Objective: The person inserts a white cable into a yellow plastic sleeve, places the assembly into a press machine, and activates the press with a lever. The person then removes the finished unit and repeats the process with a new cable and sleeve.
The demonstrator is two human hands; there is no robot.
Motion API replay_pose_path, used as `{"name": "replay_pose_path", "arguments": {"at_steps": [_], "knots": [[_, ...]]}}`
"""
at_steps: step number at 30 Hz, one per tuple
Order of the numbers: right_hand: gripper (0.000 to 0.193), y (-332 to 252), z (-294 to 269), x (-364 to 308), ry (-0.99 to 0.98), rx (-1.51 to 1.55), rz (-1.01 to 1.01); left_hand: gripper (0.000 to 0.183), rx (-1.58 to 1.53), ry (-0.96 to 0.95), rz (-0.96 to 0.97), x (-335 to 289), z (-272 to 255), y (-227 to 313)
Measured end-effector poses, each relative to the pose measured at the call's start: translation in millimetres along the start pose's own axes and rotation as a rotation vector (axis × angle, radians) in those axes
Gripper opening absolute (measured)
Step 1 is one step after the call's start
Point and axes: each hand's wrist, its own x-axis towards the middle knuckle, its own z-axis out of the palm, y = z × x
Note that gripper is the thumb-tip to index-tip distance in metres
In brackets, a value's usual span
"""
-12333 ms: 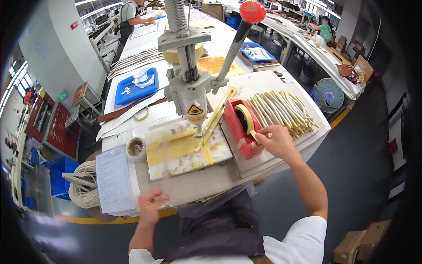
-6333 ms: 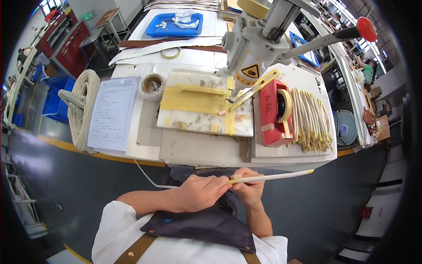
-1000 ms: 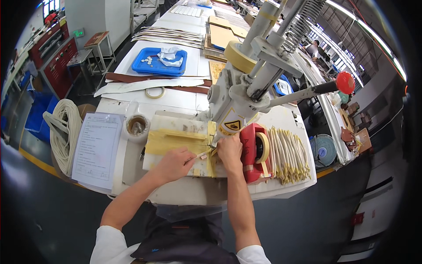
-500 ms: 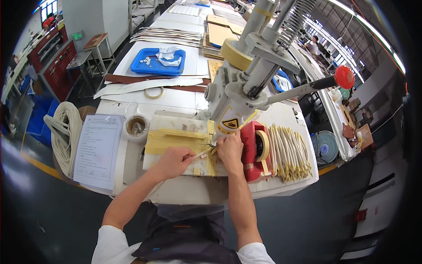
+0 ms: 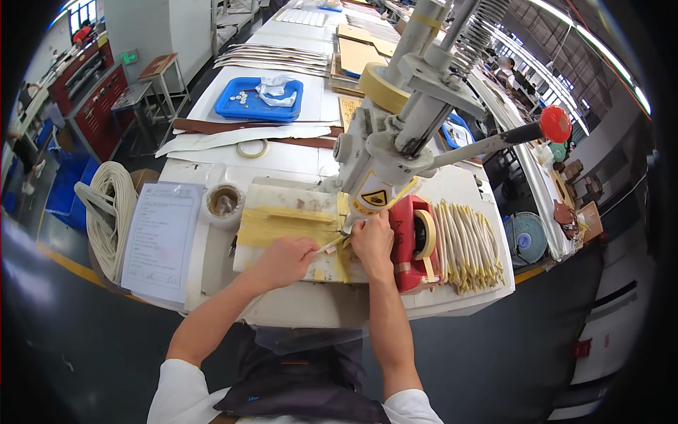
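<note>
My left hand is closed in a pinch on a thin whitish cord, part of which trails below the wrist. Just under the press head, my right hand has its fingers closed round the same cord. A yellow strip sticks out above the right hand; where it joins the cord is hidden. Both hands are over a white board partly covered with yellow tape. A grey hand press with a red-knobbed lever stands behind them. Right of my right hand is a red tape dispenser with a tape roll.
Several cut cords with yellow-taped ends lie in a row at the right. To the left are a printed sheet, a tape roll and a coil of cord. Farther back sits a blue tray with small white discs and cloth.
The whole view has shifted slightly. Both hands keep their pinch in nearly the same place, the left turned a little more over the cord.
</note>
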Motion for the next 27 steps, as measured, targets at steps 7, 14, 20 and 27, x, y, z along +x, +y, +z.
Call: {"name": "replay_pose_path", "arguments": {"at_steps": [7, 14, 20, 27], "knots": [[0.052, -2, -3, 0, -0.062, -0.037, 0.028, 0.012, 0.045, -0.043, -0.045, 1, -1, 1], [0.056, -5, -8, 1, -0.09, 0.0, 0.055, 0.012, 0.046, -0.009, -0.023, 0, 3, -1], [0.058, -2, -8, 1, -0.087, 0.035, 0.053, 0.012, 0.063, -0.012, -0.029, -2, 5, -4], [0.057, -6, -14, -4, -0.058, 0.114, 0.001, 0.015, 0.047, -0.014, -0.029, -1, 4, -2]]}}
